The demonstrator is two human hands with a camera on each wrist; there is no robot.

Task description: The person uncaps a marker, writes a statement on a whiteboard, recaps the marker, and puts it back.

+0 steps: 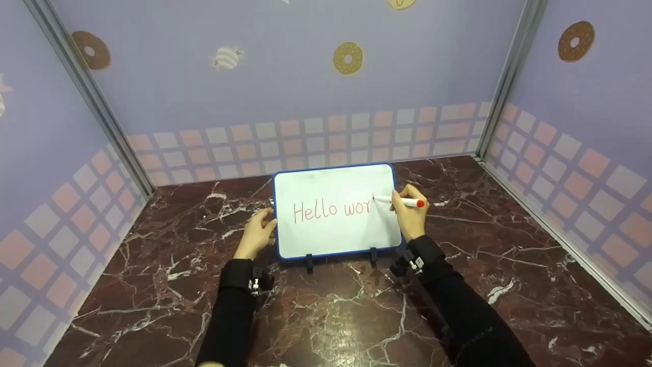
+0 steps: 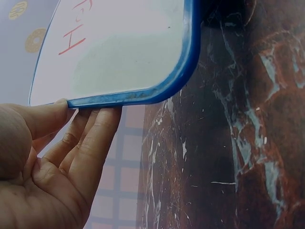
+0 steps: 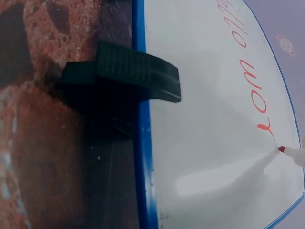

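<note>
A blue-framed whiteboard (image 1: 331, 234) leans upright on black stand hooks (image 1: 309, 263), with "Hello wor" in red writing (image 1: 333, 209) across its middle. At the board's left edge my left hand (image 1: 257, 233) pinches the frame; in the left wrist view the thumb (image 2: 45, 117) lies by the front rim and the fingers (image 2: 95, 138) reach behind it. My right hand (image 1: 411, 214) grips a white marker (image 1: 382, 198) with a red end, held nearly level. Its red tip (image 3: 282, 149) is at the board surface, just past the "r". Only the marker's front shows in the right wrist view.
Dark red marble-patterned tabletop (image 1: 326, 316) lies under and around the board. Purple wall panels (image 1: 295, 92) with pastel checks stand behind and on both sides, joined by metal corner posts (image 1: 501, 86). A black hook (image 3: 138, 71) grips the board's lower edge.
</note>
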